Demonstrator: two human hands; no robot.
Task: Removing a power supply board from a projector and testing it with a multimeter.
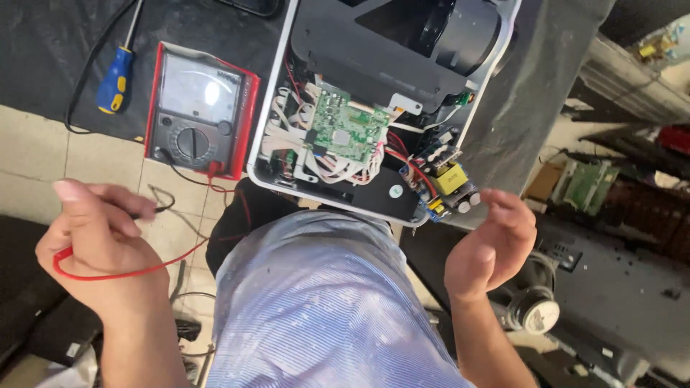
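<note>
two hands: left hand pinches thin red lead, perhaps black too; right hand curled, empty.

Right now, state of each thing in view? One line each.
Device: cover off, boards and wiring exposed.
Green board: in place, cables plugged in.
Meter: face up beside the device, leads plugged in.
Red lead: looped around the left hand.
Screwdriver: lying untouched.
Left hand: closed on the leads.
Right hand: open, empty, near the yellow part.
</note>
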